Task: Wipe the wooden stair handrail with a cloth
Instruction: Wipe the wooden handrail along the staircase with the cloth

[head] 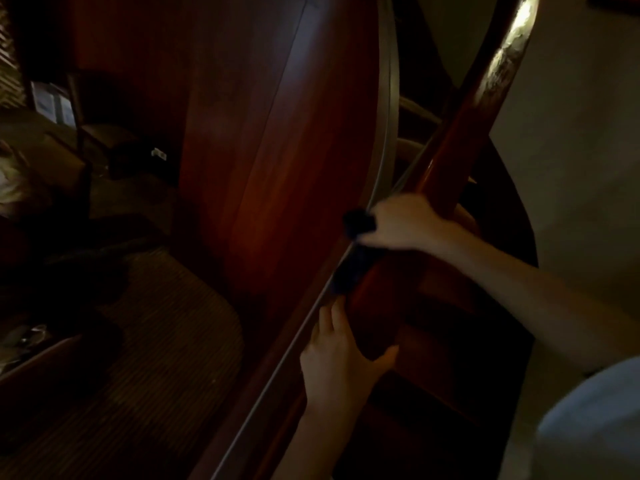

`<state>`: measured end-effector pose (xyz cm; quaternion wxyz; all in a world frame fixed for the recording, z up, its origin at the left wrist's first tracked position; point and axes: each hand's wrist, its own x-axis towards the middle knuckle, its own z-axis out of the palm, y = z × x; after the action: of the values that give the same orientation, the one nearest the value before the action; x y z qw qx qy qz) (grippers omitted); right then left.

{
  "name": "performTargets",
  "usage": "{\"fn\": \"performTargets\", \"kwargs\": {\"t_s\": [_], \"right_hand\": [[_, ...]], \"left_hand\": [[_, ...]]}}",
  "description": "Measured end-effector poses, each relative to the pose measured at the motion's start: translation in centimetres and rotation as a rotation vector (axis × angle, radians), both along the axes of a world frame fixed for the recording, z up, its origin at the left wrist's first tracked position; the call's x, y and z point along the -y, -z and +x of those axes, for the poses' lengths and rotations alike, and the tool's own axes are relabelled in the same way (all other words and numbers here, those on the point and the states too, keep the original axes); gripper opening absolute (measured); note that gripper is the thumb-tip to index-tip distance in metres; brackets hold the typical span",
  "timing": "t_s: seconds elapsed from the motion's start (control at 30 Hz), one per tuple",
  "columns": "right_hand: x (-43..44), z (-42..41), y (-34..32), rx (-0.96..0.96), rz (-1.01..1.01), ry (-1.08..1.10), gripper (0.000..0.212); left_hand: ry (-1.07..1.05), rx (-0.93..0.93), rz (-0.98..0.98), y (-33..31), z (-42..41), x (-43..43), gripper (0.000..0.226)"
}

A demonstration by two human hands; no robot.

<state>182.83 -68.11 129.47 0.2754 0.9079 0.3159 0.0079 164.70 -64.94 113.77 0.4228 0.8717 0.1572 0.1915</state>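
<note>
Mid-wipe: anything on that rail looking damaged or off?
Yes: the handrail has a pale, streaky patch near the top of the view, above the right hand and its cloth. It stands out from the glossy red wood below; dust, smears or worn finish, too blurry to tell.

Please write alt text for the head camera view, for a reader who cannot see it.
In a dim stairwell, a person's right hand holds a dark cloth against a reddish wooden handrail, seen from above. The left hand rests on the rail lower down.
</note>
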Motion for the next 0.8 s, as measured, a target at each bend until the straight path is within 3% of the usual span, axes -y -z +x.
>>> {"fn": "performTargets", "kwargs": {"t_s": [0.1,0.13,0.2,0.27,0.37,0.47,0.57,0.63,0.8], "right_hand": [[2.0,1.8,-2.0,0.191,0.493,0.092,0.042],[2.3,0.9,-1.2,0.211,0.574,0.097,0.038],[2.3,-2.9,2.3,0.15,0.601,0.035,0.033],[2.4,-8.3,7.0,0.04,0.606,-0.168,0.026],[4.0,-9.8,9.5,0.094,0.69,-0.336,0.035],[5.1,-6.7,7.9,0.142,0.906,-0.162,0.048],[5.8,-5.8,7.8,0.128,1.504,0.144,0.064],[5.7,-8.5,10.4,0.034,1.78,0.23,0.068],[6.8,-14.4,16.0,-0.304,1.951,0.17,0.082]], "left_hand": [[0.039,0.026,-0.035,-0.2,-0.2,0.0,0.103],[0.042,0.024,-0.035,-0.3,-0.3,0.0,0.104],[0.052,-0.003,-0.012,-0.5,-0.3,-0.3,0.104],[0.062,-0.017,-0.013,-0.3,-0.5,-0.6,0.099],[0.055,-0.022,-0.026,0.1,-1.5,-0.6,0.089],[0.031,-0.04,0.023,0.5,-1.7,-0.5,0.097],[0.022,-0.025,0.037,0.3,-1.8,-0.2,0.103],[0.014,-0.007,0.052,0.2,-1.9,-0.1,0.104],[0.063,-0.066,0.104,1.2,-1.5,-0.3,0.108]]}}
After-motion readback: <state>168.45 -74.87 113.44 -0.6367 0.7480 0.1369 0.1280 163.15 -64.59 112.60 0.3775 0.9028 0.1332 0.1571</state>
